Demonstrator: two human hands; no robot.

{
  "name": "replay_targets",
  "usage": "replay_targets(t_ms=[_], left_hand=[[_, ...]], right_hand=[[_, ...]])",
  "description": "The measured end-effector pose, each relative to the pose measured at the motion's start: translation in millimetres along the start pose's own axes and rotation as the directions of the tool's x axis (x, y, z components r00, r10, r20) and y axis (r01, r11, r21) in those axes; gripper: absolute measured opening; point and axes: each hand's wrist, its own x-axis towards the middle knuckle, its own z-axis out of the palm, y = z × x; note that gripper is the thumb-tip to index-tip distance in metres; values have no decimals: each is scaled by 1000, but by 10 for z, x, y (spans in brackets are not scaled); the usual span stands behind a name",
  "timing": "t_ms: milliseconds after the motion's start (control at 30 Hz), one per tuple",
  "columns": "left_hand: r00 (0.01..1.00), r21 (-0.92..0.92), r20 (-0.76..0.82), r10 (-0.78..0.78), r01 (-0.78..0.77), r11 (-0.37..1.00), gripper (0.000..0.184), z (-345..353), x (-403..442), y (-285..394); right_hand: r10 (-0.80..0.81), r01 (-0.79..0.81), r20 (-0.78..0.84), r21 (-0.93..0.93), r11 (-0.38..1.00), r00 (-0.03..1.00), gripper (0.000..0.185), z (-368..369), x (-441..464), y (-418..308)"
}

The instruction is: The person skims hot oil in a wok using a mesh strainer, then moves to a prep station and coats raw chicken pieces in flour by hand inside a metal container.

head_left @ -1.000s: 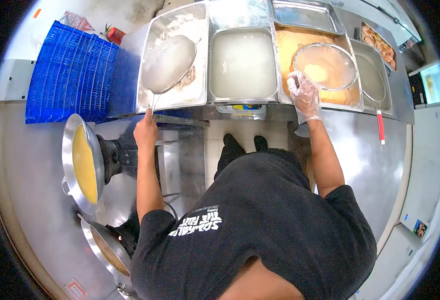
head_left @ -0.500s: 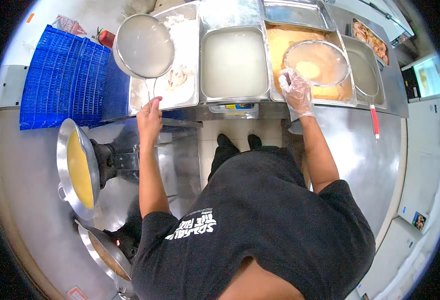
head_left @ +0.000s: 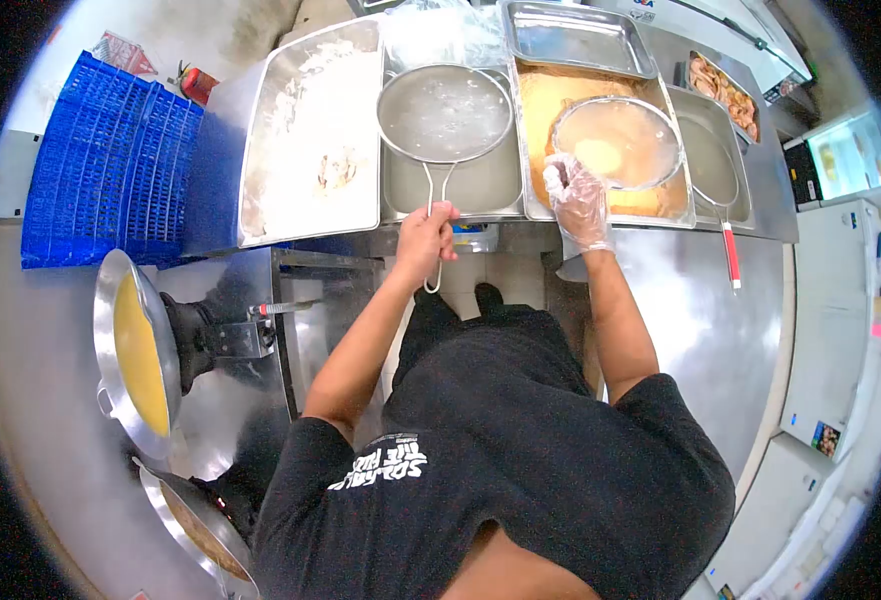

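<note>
My bare left hand (head_left: 425,245) is closed round the long wire handle of a round mesh strainer (head_left: 445,112). This strainer is held over the tray of cloudy liquid (head_left: 392,195). My right hand (head_left: 580,205), in a clear plastic glove, is closed at the near-left edge of a second round strainer (head_left: 632,128), its handle hidden by the hand. That strainer lies over a tray of orange-yellow crumbs (head_left: 535,120), and a pale lump shows in its mesh. Left of the liquid stands a tray of white flour (head_left: 310,130) with a few clumps in it.
An empty steel tray (head_left: 580,38) sits behind the crumbs. A grey-liquid tray (head_left: 705,130) with a red-handled strainer (head_left: 730,258) and a tray of raw meat (head_left: 725,90) are at right. Blue crates (head_left: 110,160) and a wok of yellow oil (head_left: 140,350) stand left.
My left hand has carried its strainer rightward from above the flour tray to above the liquid tray. My right hand keeps its grip on the other strainer over the crumbs.
</note>
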Motion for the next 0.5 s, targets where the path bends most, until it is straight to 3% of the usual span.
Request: replay_targets(t_ms=[133, 233, 300, 367, 400, 433, 500], left_hand=[[1000, -6, -10, -25, 25, 1000, 29, 3, 67, -177], [996, 1, 25, -84, 84, 996, 29, -21, 105, -202], [972, 109, 105, -210, 199, 974, 33, -123, 146, -183], [928, 218, 168, -334, 295, 930, 40, -333, 165, -111], [890, 512, 207, -405, 254, 820, 43, -476, 113, 30], [885, 562, 267, -382, 179, 808, 41, -660, 60, 130], [854, 642, 386, -349, 23, 766, 36, -1122, -120, 291]], right_hand=[[26, -15, -43, 242, 970, 999, 14, 155, 48, -101], [-71, 65, 26, 197, 978, 997, 14, 372, 197, -475], [-265, 256, 101, 98, 962, 959, 14, 588, 296, -948], [-467, 481, 233, -4, 877, 853, 14, 981, 437, -1290], [-517, 533, 280, 20, 846, 809, 14, 1255, 498, -1453], [-563, 582, 325, 43, 812, 760, 15, 1558, 567, -1582], [-501, 533, 506, 94, 841, 702, 13, 2273, 655, -1568]])
